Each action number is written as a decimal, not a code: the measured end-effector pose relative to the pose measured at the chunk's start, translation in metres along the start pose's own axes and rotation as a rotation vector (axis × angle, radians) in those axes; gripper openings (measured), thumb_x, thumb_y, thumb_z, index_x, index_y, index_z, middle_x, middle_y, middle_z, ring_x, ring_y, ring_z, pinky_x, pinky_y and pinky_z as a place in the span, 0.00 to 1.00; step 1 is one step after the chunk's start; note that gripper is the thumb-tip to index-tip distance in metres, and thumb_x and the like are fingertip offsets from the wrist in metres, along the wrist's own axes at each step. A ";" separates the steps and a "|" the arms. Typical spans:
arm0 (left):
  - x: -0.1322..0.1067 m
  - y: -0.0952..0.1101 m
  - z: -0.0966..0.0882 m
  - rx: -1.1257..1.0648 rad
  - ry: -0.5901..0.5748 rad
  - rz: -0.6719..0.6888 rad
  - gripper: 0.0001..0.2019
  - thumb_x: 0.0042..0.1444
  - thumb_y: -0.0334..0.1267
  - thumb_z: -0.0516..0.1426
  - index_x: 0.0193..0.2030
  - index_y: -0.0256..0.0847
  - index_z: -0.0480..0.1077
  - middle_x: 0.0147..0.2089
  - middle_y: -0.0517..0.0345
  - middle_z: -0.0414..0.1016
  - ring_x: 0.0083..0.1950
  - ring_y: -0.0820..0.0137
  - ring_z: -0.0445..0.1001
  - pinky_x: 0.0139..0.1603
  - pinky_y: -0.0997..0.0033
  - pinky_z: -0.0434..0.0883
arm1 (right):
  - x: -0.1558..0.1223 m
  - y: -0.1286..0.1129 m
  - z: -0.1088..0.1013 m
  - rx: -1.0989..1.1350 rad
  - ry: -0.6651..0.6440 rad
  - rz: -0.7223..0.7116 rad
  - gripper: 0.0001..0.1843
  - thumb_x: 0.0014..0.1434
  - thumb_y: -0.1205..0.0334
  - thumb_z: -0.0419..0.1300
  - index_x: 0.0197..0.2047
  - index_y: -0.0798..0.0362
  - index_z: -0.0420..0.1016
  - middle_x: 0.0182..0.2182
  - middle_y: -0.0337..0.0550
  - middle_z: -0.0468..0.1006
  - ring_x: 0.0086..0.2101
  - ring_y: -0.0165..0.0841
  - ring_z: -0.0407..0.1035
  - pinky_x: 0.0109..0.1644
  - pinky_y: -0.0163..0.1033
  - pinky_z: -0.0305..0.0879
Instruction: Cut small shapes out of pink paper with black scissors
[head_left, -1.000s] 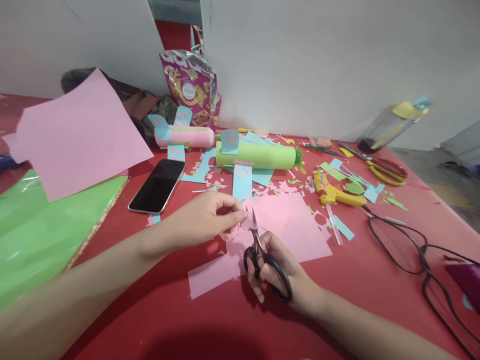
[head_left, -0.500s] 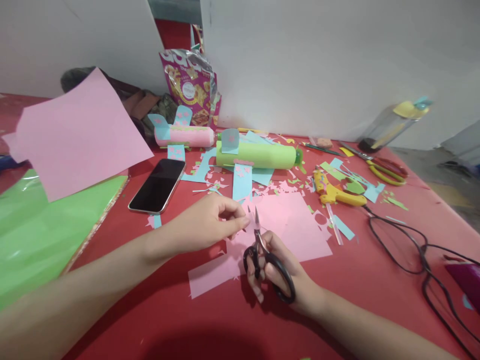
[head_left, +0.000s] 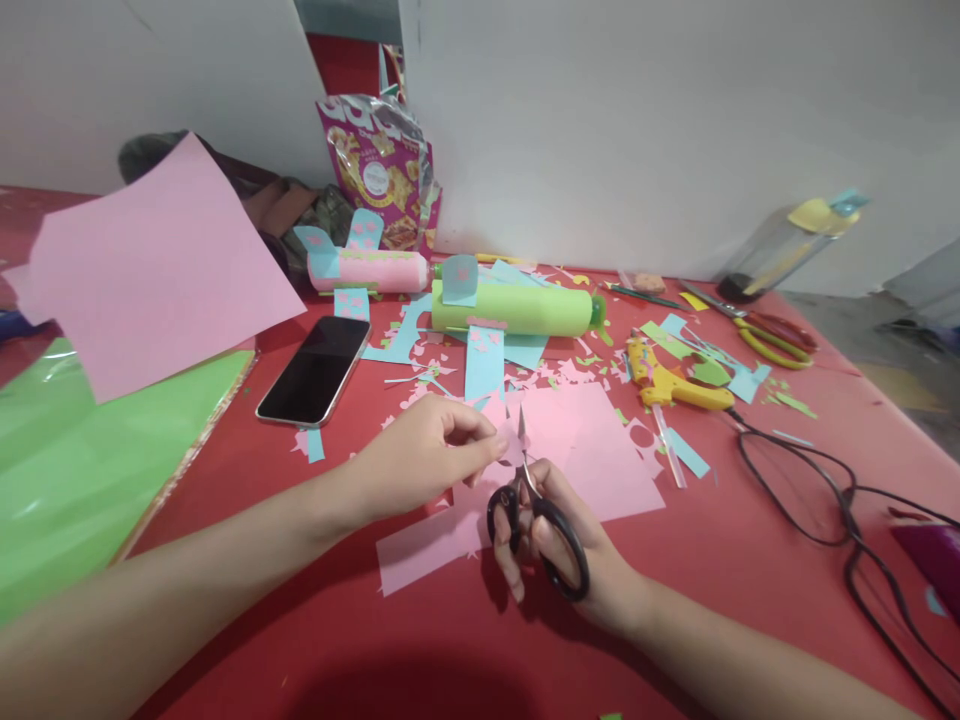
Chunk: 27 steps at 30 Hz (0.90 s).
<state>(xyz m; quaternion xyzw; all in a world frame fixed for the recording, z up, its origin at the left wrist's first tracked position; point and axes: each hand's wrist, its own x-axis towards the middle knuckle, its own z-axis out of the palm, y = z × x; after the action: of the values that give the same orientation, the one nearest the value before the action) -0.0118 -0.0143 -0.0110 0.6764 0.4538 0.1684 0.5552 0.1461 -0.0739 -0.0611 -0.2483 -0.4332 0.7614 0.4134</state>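
Bare red tabletop (head_left: 450, 650) lies open at six o'clock from the hands, along the near edge, and again at four o'clock short of the looping black cable (head_left: 817, 500). That cable bars the three-to-four o'clock side, with the yellow glue gun (head_left: 675, 385) at two o'clock and the yellow-handled scissors (head_left: 772, 338) beyond it. At twelve o'clock the green paper-covered bottle (head_left: 517, 310) lies crosswise, the pink paper-covered bottle (head_left: 371, 272) to its left, both amid loose blue and pink paper scraps (head_left: 480, 365). At ten o'clock the black smartphone (head_left: 315, 370) lies flat; a narrow red lane runs between it and the person's left forearm (head_left: 225, 560). The large pink paper sheet (head_left: 150, 270) and green glossy sheet (head_left: 90, 450) fill nine o'clock.
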 end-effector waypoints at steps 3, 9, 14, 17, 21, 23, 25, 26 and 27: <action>0.000 -0.001 0.002 -0.025 0.003 -0.008 0.16 0.53 0.39 0.49 0.17 0.36 0.60 0.17 0.65 0.60 0.18 0.79 0.61 0.22 0.78 0.62 | 0.000 0.000 0.001 -0.006 0.002 -0.009 0.16 0.54 0.50 0.54 0.31 0.49 0.49 0.24 0.31 0.63 0.17 0.21 0.60 0.20 0.30 0.57; 0.000 -0.003 0.007 -0.068 0.025 -0.020 0.14 0.52 0.40 0.50 0.19 0.36 0.61 0.17 0.66 0.58 0.19 0.79 0.59 0.21 0.78 0.61 | -0.002 0.002 0.000 -0.007 -0.017 0.006 0.16 0.54 0.48 0.53 0.32 0.49 0.49 0.26 0.34 0.67 0.17 0.23 0.61 0.23 0.33 0.60; 0.000 -0.005 0.010 -0.059 0.038 -0.027 0.12 0.52 0.40 0.49 0.22 0.36 0.63 0.16 0.67 0.55 0.18 0.80 0.57 0.19 0.79 0.58 | -0.003 0.001 0.001 -0.029 -0.002 0.010 0.16 0.55 0.48 0.53 0.31 0.49 0.50 0.25 0.34 0.68 0.18 0.24 0.61 0.24 0.34 0.59; 0.001 -0.006 0.010 -0.073 0.029 -0.027 0.13 0.53 0.40 0.49 0.22 0.36 0.62 0.16 0.68 0.54 0.18 0.80 0.56 0.19 0.79 0.58 | -0.003 0.000 0.002 -0.039 0.011 0.019 0.16 0.55 0.48 0.52 0.31 0.49 0.49 0.24 0.33 0.67 0.18 0.24 0.61 0.24 0.34 0.59; 0.000 -0.007 0.010 -0.109 0.013 -0.051 0.13 0.52 0.41 0.49 0.21 0.37 0.61 0.17 0.68 0.54 0.17 0.80 0.56 0.18 0.79 0.60 | -0.003 -0.001 0.003 -0.039 0.003 0.014 0.17 0.55 0.49 0.53 0.31 0.48 0.48 0.23 0.31 0.65 0.17 0.23 0.60 0.23 0.34 0.59; -0.001 -0.006 0.009 -0.099 0.013 -0.043 0.13 0.52 0.41 0.50 0.21 0.37 0.61 0.17 0.67 0.56 0.18 0.80 0.57 0.18 0.79 0.60 | -0.003 -0.001 0.003 -0.045 0.003 0.008 0.17 0.55 0.49 0.53 0.31 0.48 0.47 0.23 0.30 0.64 0.17 0.23 0.60 0.23 0.33 0.59; -0.001 -0.004 0.008 -0.080 0.009 -0.038 0.13 0.52 0.41 0.49 0.22 0.37 0.63 0.18 0.66 0.57 0.18 0.79 0.58 0.19 0.79 0.60 | -0.003 -0.002 0.004 -0.056 0.009 0.007 0.17 0.55 0.49 0.53 0.31 0.48 0.47 0.22 0.30 0.63 0.17 0.23 0.60 0.23 0.33 0.59; -0.001 -0.003 0.007 -0.067 0.003 -0.034 0.13 0.52 0.41 0.49 0.22 0.37 0.64 0.18 0.66 0.58 0.18 0.79 0.58 0.19 0.79 0.61 | -0.003 -0.002 0.004 -0.060 0.013 0.009 0.17 0.54 0.48 0.53 0.31 0.48 0.48 0.22 0.30 0.63 0.17 0.24 0.60 0.23 0.33 0.59; -0.001 -0.002 0.007 -0.047 -0.001 -0.026 0.13 0.52 0.41 0.49 0.23 0.37 0.64 0.19 0.66 0.59 0.19 0.79 0.59 0.20 0.79 0.61 | -0.003 -0.002 0.004 -0.059 0.016 0.013 0.17 0.54 0.48 0.53 0.31 0.48 0.48 0.22 0.30 0.63 0.18 0.24 0.60 0.23 0.33 0.59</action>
<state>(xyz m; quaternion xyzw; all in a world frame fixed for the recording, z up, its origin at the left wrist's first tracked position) -0.0082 -0.0195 -0.0149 0.6573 0.4580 0.1715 0.5734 0.1453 -0.0779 -0.0573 -0.2693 -0.4505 0.7489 0.4046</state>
